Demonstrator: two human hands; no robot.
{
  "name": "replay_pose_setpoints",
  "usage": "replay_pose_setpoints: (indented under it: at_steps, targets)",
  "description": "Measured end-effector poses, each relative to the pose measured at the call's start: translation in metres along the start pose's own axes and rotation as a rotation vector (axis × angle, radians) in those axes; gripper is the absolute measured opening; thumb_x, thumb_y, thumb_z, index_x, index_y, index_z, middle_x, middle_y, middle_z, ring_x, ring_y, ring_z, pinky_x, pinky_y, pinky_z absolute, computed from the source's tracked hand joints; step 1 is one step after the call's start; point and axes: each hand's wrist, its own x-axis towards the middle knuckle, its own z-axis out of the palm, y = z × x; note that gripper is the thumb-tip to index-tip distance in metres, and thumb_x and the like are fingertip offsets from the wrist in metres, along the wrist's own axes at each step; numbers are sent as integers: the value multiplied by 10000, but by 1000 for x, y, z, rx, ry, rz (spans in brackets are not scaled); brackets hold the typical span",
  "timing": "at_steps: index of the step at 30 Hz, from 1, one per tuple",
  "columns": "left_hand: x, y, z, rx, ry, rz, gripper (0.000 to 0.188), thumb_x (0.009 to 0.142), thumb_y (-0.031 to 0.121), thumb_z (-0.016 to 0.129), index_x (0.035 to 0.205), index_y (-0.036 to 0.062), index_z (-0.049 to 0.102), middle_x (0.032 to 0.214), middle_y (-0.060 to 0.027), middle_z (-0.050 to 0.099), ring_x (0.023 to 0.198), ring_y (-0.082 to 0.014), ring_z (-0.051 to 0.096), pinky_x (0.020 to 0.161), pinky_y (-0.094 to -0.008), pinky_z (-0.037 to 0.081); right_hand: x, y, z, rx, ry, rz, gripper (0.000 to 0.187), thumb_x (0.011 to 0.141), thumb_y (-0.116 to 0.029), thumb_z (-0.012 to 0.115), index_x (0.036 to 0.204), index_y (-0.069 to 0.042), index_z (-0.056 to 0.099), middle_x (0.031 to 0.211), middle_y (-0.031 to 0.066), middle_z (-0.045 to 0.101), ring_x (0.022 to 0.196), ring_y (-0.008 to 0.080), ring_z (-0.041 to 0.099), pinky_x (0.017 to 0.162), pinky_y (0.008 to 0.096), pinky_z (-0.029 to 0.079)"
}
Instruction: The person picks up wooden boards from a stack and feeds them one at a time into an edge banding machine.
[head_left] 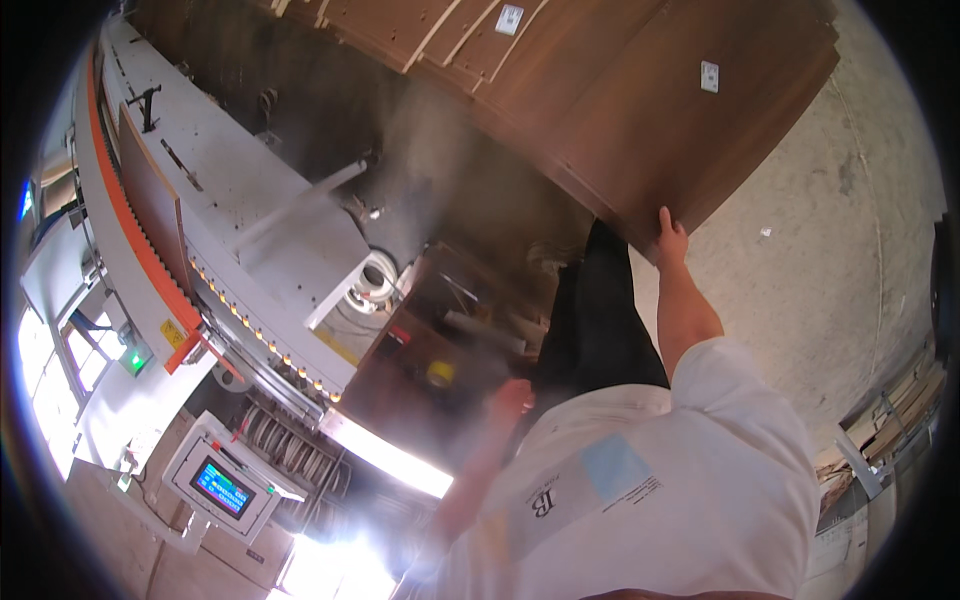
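Note:
My right hand [671,238] grips the near corner of the top brown wood panel [660,130], which lies on a stack of similar panels [450,40] with white labels. My left hand [508,402] is blurred and hangs beside my white shirt, above a dark brown work surface [420,350]. It touches nothing that I can make out. My black trousers [600,320] run between the two hands.
A long white machine with an orange strip [250,210] fills the left, with a brown panel [150,195] standing on it. Its control box with a lit screen [222,487] sits lower left. A yellow roll [440,372] lies on the work surface. Concrete floor [830,240] lies right, boards [890,410] beyond.

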Motion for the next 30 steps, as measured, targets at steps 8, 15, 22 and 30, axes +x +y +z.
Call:
replay_pose_setpoints:
  at_steps: [8,15,22,30]
  targets:
    - [-2,89,53,249,-93,128,221,999,161,546,1165,28,603,872,-57,651,745,-108,598,664,-234,480,-47,-30,-31,136,-64,249,854,906,-705,558,1405,-14,500,1338,104,596,1085,232,613,863,366,530]
    - [19,176,107,247,-196,343,262,1012,244,564,1217,87,607,989,-65,678,853,-156,651,743,-283,533,-130,-69,-70,143,-544,257,674,1025,-560,448,1426,-20,483,1360,127,592,1197,257,600,992,429,505]
    - [-24,213,165,-12,-182,287,412,978,368,642,1172,7,604,1046,-91,667,927,-183,634,734,-349,520,-267,-124,-78,135,-1112,418,542,1033,-466,488,1414,-81,498,1371,104,595,1247,280,576,1072,466,447]
    - [-65,145,80,-5,172,327,452,925,358,705,1207,18,605,1003,-38,635,726,-123,525,583,-345,418,-220,-126,-85,143,-709,218,687,984,-516,551,1492,-83,392,1493,127,468,1342,323,461,1096,501,391]
